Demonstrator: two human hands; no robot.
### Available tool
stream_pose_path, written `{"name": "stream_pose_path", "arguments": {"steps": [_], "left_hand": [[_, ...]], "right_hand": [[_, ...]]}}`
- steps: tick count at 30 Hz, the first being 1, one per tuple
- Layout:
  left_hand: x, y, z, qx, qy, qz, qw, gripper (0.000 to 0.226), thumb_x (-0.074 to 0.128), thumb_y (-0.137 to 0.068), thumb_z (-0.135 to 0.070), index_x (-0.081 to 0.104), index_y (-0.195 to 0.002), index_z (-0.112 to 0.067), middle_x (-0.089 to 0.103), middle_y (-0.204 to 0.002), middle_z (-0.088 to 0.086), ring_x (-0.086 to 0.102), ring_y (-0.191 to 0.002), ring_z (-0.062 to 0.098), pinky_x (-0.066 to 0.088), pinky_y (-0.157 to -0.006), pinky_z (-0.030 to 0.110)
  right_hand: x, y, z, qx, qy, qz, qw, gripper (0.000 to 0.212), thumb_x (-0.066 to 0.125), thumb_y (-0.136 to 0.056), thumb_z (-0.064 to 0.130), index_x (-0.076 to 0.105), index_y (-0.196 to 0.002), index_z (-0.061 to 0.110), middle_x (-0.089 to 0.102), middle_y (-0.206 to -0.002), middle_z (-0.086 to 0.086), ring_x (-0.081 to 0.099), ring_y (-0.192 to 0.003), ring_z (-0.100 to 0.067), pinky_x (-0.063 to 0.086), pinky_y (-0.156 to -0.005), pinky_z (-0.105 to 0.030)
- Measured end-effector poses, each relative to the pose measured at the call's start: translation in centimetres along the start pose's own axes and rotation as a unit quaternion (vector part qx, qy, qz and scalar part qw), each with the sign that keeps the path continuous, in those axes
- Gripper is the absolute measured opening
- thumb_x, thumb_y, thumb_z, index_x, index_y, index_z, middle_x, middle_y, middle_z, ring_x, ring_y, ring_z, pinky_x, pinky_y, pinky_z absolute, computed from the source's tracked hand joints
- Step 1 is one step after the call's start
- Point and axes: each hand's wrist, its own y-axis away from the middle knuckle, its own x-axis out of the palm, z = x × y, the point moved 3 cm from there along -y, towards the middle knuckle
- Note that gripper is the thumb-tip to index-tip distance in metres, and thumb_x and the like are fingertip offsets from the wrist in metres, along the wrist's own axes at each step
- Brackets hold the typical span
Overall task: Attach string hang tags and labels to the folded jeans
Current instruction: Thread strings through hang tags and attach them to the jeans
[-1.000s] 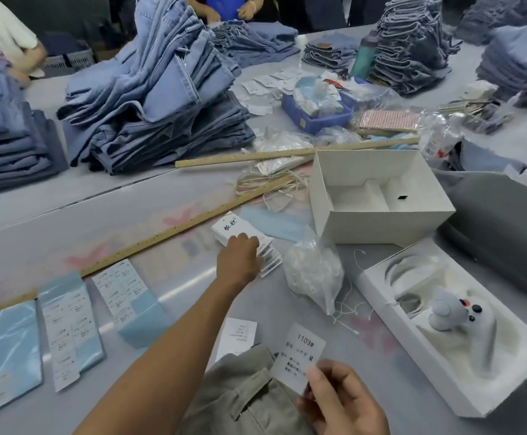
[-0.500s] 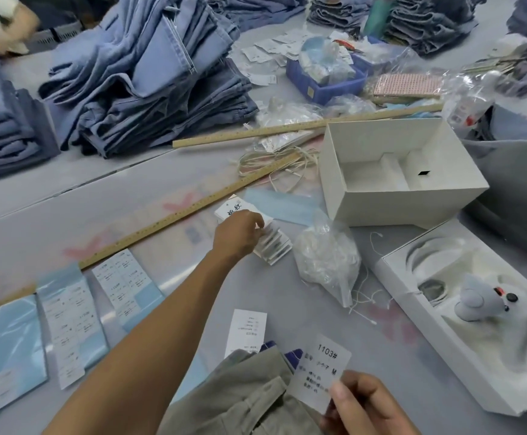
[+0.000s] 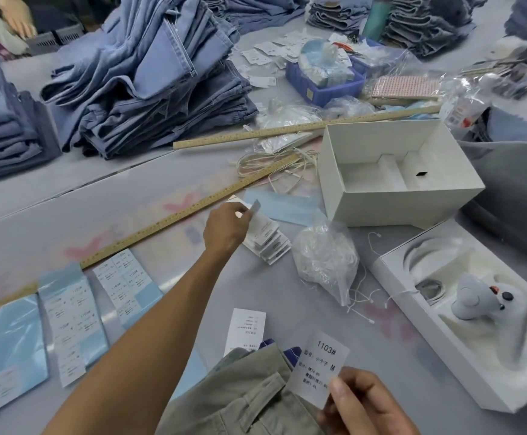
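Left hand (image 3: 227, 228) reached forward over the table (image 3: 98, 208), fingers curled and pinched on the top tag (image 3: 257, 211) of a small fanned tag stack (image 3: 268, 238), that tag lifted at one edge. Right hand (image 3: 362, 406) low at the near edge, thumb and fingers closed on a white label (image 3: 320, 368) printed "1103#" and "M", held upright above khaki trousers (image 3: 240, 394) lying folded at the bottom of view. Second white label (image 3: 244, 331) flat on the table just beyond the trousers, its lower end tucked under the cloth.

Just right of the tag stack, a clear bag (image 3: 325, 259) of white string loops, a few loose strings (image 3: 365, 296) spilled beside it. Behind the stack, a pale blue sheet (image 3: 287, 205), and a long wooden ruler (image 3: 161, 224) slanting across the table; second ruler (image 3: 303, 128) farther back, resting partly on plastic packets. Tangle of cream cord (image 3: 271, 161) between the two rulers.

At left, sheets of printed stickers (image 3: 124, 277) on blue backing, side by side. At right, an open white box (image 3: 394, 174), and nearer, a white tray (image 3: 463, 315) with a grey controller (image 3: 482, 296) in it.

Folded jeans (image 3: 149, 76) in a tall heap at the back left, more piles along the far edge, well apart from both hands. Blue bin (image 3: 321, 86) with packets beyond the rulers.
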Motion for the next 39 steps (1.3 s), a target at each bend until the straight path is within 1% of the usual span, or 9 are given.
{"name": "stream_pose_path", "arguments": {"steps": [3, 6, 10, 15, 21, 25, 28, 34, 39], "left_hand": [[-1.3, 0.7, -0.3, -0.026, 0.05, -0.038, 0.998, 0.024, 0.055, -0.101, -0.04, 0.074, -0.102, -0.024, 0.072, -0.06, -0.005, 0.062, -0.045, 0.013, 0.058, -0.064, 0.031], [-3.4, 1.2, -1.4, 0.022, -0.046, -0.111, 0.993, 0.025, 0.054, -0.102, -0.034, 0.075, -0.107, -0.022, 0.077, -0.09, 0.003, 0.07, -0.07, 0.026, 0.06, -0.072, 0.042], [-6.3, 3.3, -3.0, 0.123, -0.052, -0.177, 0.975, 0.024, 0.057, -0.103, -0.03, 0.076, -0.107, -0.017, 0.077, -0.093, 0.012, 0.067, -0.062, 0.028, 0.059, -0.059, 0.044], [-9.4, 9.9, -2.8, 0.172, 0.146, -0.116, 0.967, 0.017, 0.064, -0.099, -0.029, 0.077, -0.104, -0.019, 0.075, -0.087, -0.011, 0.073, -0.073, 0.008, 0.063, -0.062, 0.037], [-10.6, 24.0, 0.9, -0.089, 0.47, -0.131, 0.868, 0.011, 0.08, -0.079, -0.014, 0.082, -0.087, -0.022, 0.079, -0.09, 0.003, 0.076, -0.081, 0.02, 0.062, -0.063, 0.03], [-11.0, 31.8, 1.5, -0.157, 0.508, -0.118, 0.839, 0.041, 0.089, -0.062, 0.006, 0.081, -0.088, -0.024, 0.076, -0.089, 0.004, 0.076, -0.072, 0.025, 0.061, -0.06, 0.029], [-11.1, 35.5, 0.9, -0.144, 0.521, -0.063, 0.839, 0.056, 0.087, -0.064, 0.016, 0.081, -0.092, -0.032, 0.073, -0.086, 0.002, 0.076, -0.072, 0.02, 0.059, -0.059, 0.024], [-11.5, 38.3, 0.1, -0.085, 0.522, 0.093, 0.843, 0.052, 0.082, -0.056, -0.008, 0.076, -0.104, -0.027, 0.073, -0.088, 0.019, 0.075, -0.077, 0.025, 0.059, -0.062, 0.026], [-12.3, 38.1, -0.9, -0.015, 0.5, 0.115, 0.858, 0.023, 0.089, -0.07, -0.013, 0.081, -0.088, -0.027, 0.078, -0.083, 0.012, 0.074, -0.075, 0.014, 0.055, -0.069, 0.018]], "right_hand": [[0.0, -0.1, -0.2, 0.002, -0.019, -0.004, 1.0, 0.026, 0.062, -0.084, -0.02, 0.063, -0.063, -0.004, 0.057, -0.048, -0.019, 0.056, -0.038, -0.017, 0.052, -0.044, -0.02], [0.0, -0.1, -0.5, 0.005, -0.035, -0.009, 0.999, 0.029, 0.063, -0.084, -0.018, 0.066, -0.061, 0.0, 0.058, -0.049, -0.018, 0.056, -0.039, -0.015, 0.053, -0.045, -0.02], [0.1, 0.0, -0.7, 0.004, -0.047, -0.003, 0.999, 0.03, 0.065, -0.084, -0.012, 0.071, -0.064, 0.009, 0.059, -0.052, -0.015, 0.057, -0.043, -0.014, 0.054, -0.046, -0.021], [0.2, 0.1, -0.5, 0.025, -0.094, 0.01, 0.995, 0.032, 0.065, -0.086, -0.009, 0.073, -0.063, 0.012, 0.061, -0.054, -0.01, 0.058, -0.046, -0.009, 0.054, -0.047, -0.021], [0.7, 1.2, 1.2, 0.004, -0.182, 0.019, 0.983, 0.028, 0.066, -0.082, -0.004, 0.071, -0.06, 0.013, 0.061, -0.06, -0.011, 0.059, -0.052, -0.012, 0.059, -0.052, -0.027], [1.3, 4.1, 2.9, 0.005, -0.261, 0.138, 0.955, 0.011, 0.063, -0.07, 0.007, 0.07, -0.066, 0.015, 0.07, -0.084, -0.023, 0.071, -0.076, -0.028, 0.062, -0.073, -0.05], [1.5, 6.5, 3.4, -0.039, -0.209, 0.184, 0.96, 0.009, 0.066, -0.069, 0.012, 0.072, -0.068, 0.018, 0.072, -0.084, -0.02, 0.07, -0.074, -0.025, 0.059, -0.062, -0.03], [-0.3, 10.0, 3.7, -0.164, -0.026, 0.138, 0.976, 0.016, 0.087, -0.073, 0.018, 0.072, -0.078, 0.018, 0.072, -0.08, -0.022, 0.066, -0.074, -0.03, 0.053, -0.076, -0.046], [-1.5, 12.3, 3.7, -0.203, 0.021, 0.195, 0.959, 0.008, 0.07, -0.072, 0.015, 0.07, -0.078, 0.009, 0.071, -0.079, -0.023, 0.067, -0.073, -0.027, 0.054, -0.068, -0.028]]}}
